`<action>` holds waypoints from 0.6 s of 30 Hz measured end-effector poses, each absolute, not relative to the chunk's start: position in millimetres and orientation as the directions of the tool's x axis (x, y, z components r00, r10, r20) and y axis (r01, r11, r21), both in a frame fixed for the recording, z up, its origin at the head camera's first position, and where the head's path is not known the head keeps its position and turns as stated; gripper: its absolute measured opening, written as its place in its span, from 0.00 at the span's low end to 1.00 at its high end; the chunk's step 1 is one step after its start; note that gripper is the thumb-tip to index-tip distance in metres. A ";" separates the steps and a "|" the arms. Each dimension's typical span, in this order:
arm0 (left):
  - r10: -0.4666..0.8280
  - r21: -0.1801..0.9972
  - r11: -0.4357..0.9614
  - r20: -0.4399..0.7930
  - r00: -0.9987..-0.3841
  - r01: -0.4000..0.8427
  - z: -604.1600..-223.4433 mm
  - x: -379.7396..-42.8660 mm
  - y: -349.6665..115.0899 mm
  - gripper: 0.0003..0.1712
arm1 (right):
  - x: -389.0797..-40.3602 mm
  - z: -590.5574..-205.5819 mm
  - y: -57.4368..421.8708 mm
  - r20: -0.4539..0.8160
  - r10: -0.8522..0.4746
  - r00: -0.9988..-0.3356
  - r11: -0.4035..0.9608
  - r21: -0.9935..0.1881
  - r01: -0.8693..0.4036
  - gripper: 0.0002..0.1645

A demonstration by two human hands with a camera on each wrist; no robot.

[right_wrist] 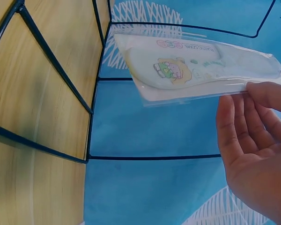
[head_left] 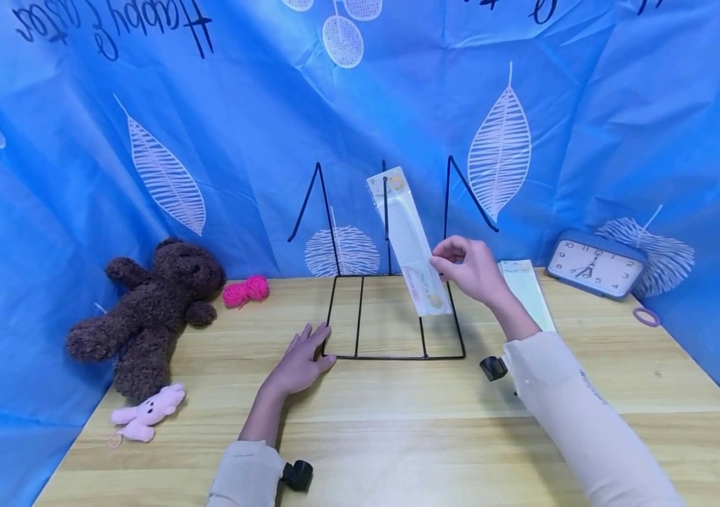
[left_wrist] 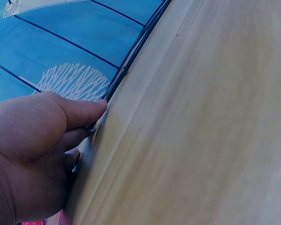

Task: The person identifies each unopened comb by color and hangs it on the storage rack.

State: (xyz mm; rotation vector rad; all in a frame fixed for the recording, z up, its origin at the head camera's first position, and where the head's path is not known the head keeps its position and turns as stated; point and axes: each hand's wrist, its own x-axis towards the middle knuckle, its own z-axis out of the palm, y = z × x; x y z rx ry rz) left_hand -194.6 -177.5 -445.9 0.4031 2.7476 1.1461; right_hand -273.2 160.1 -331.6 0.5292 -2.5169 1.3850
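Observation:
My right hand (head_left: 469, 267) pinches the edge of a packaged comb (head_left: 412, 243) between thumb and fingers, near its lower end. The comb is in a clear sleeve with a white card and tilts in front of the black wire rack (head_left: 411, 358). Its top is at the rack's middle hook, whose front wire crosses over the package. In the right wrist view, cartoon figures show on the package (right_wrist: 178, 70). My left hand (head_left: 296, 362) rests on the table at the rack's front left corner, fingers extended, thumb against the base wire (left_wrist: 124, 70).
A second packaged comb (head_left: 528, 292) lies behind my right forearm. Farther right are a blue clock (head_left: 597, 266) and a purple ring (head_left: 646, 317). To the left sit a brown teddy bear (head_left: 160, 310), pink yarn (head_left: 246, 291) and a pink plush toy (head_left: 147, 414). A blue cloth (head_left: 252, 141) hangs behind.

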 end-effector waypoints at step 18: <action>0.294 0.711 0.677 -0.026 -0.955 0.189 -444.9 -194.4 -177.0 0.35 | -305.3 -335.2 146.3 0.273 -0.163 -0.948 0.430 -0.845 -0.317 0.09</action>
